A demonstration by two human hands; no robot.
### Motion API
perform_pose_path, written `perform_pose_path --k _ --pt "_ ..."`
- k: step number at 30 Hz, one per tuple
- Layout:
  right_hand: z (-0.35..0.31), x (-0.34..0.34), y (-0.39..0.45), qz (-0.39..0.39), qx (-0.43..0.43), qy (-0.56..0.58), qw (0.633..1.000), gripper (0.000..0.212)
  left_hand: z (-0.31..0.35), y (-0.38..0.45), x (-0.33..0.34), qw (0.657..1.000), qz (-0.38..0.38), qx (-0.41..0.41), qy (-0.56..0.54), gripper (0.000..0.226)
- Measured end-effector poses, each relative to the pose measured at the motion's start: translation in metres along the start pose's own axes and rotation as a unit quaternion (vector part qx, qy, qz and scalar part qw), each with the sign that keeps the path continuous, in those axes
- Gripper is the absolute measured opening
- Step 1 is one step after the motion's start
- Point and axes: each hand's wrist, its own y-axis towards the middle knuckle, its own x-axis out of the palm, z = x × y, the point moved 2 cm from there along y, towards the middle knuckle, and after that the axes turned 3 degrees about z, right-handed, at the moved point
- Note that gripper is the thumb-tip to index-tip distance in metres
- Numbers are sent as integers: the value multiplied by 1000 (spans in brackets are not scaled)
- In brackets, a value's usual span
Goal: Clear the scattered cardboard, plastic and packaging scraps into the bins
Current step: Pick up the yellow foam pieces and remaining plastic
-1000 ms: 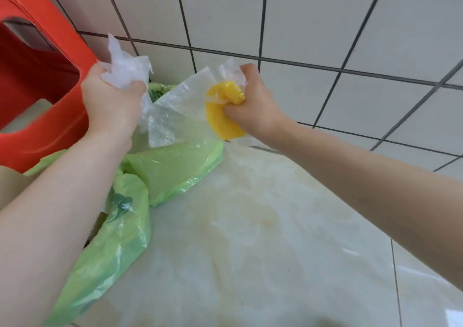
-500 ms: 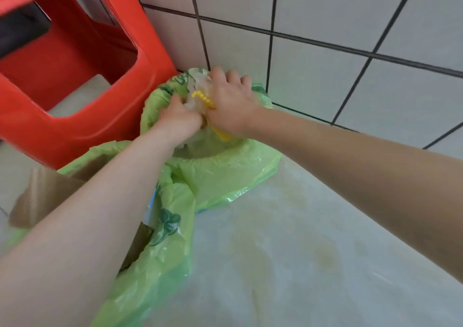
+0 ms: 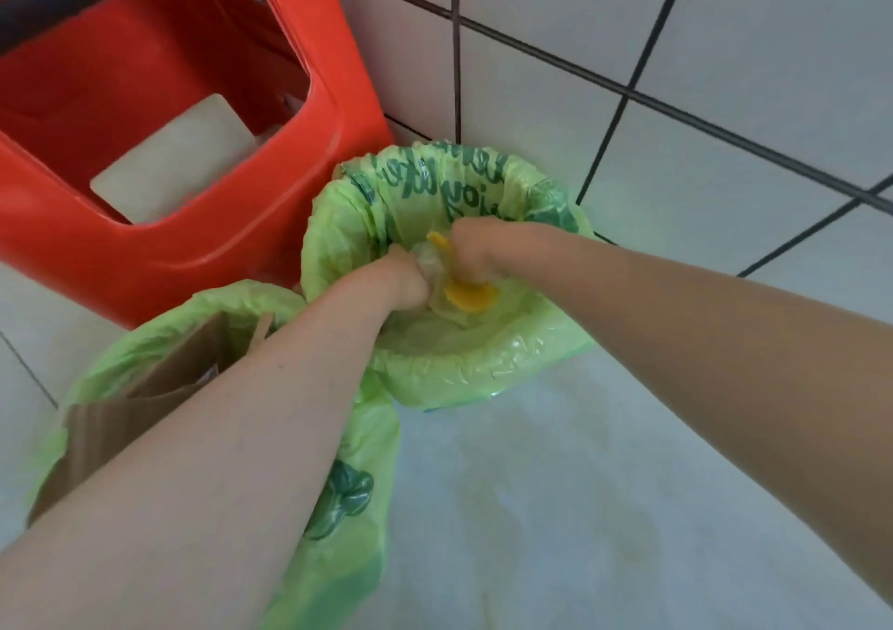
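Head view: a crumpled clear plastic wrapper w/ a bright yellow piece inside (image 3: 465, 293) sits in the mouth of a light-green plastic bin bag printed w/ dark-green lettering (image 3: 435, 180), which stands on the pale floor in the corner against a white tiled wall w/ dark grout (image 3: 725, 49). Two green bags in all: the second light-green plastic bag (image 3: 145, 339), nearer and to the left, touches the first and holds one flat brown cardboard piece (image 3: 159, 397). One red plastic stool (image 3: 193, 223) stands just beside both bags. Two bare hands reach into the far bag, close together. Left hand (image 3: 403, 277) is curled tight, gripping the clear wrapper from the left; right hand (image 3: 471, 248) is curled too, clutching the same wrapper at its yellow part. Fingertips of both are hidden in the plastic.
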Motion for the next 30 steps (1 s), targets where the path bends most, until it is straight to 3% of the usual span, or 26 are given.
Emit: perform_pose_path --k 3,5,9,13,19,23,30 --pt "-4 -9 -9 7 11 85 996 37 4 -22 -15 997 2 67 -39 38" --pt "-5 -21 -24 37 30 134 990 50 3 -42 -25 994 19 101 -42 28" --pt "-1 -49 -62 90 35 128 987 57 -12 -86 -42 991 42 102 -75 53" --pt "-5 -83 -114 90 40 164 982 53 -21 -148 -72 982 75 115 -133 50" --pt "-53 -134 -214 60 11 197 979 45 -50 -262 -118 967 77 63 -237 36" --pt "-104 -167 -279 70 -24 255 964 37 -79 -332 -142 933 101 3 -345 20" --pt "-201 -200 -371 19 -55 305 951 31 -139 -448 -184 871 177 -94 -448 11"
